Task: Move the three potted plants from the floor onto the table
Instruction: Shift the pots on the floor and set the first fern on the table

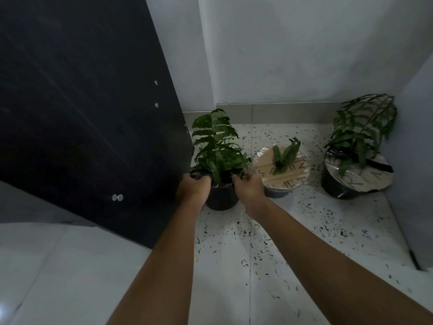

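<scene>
Both hands reach down to the left plant (216, 146), which stands in a black pot (221, 195) on the speckled floor (269, 242), just beside a dark panel (82, 113). The left hand (193, 187) closes its grip on the pot's rim at the left; the right hand (248, 184) grips the rim at the right. The middle plant (284, 153), small, pokes through a round cardboard cover on its pot, just beside the right hand. The right plant (360, 132) stands apart in the corner by the wall (304, 55), its pot also covered.
</scene>
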